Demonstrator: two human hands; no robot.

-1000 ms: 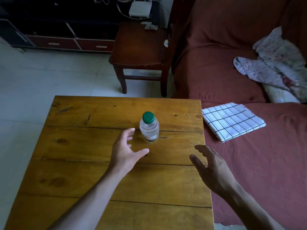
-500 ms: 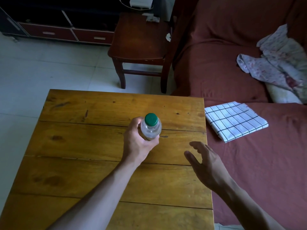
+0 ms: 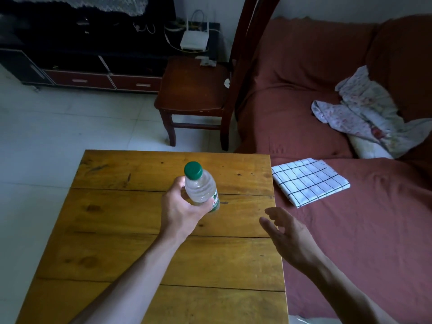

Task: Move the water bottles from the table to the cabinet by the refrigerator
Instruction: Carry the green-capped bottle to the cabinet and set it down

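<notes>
A clear water bottle (image 3: 198, 185) with a green cap is tilted over the middle of the wooden table (image 3: 117, 242). My left hand (image 3: 180, 209) grips it round the lower body, fingers curled over the label. My right hand (image 3: 287, 232) hovers near the table's right edge, fingers relaxed and holding nothing. I cannot tell whether the bottle's base touches the table, because my fingers cover it. No cabinet or refrigerator is in view.
A dark wooden chair (image 3: 194, 90) stands just beyond the table's far edge. A red-covered sofa (image 3: 350, 230) runs along the right, with a folded checked cloth (image 3: 308, 181) and crumpled floral fabric (image 3: 364, 113). A dark TV cabinet (image 3: 93, 73) lines the far wall. Pale tiled floor lies left.
My left hand went from reaching beside the bottle to gripping it, and the bottle now leans. The right hand stayed open beside the table's right edge. The view tilted upward.
</notes>
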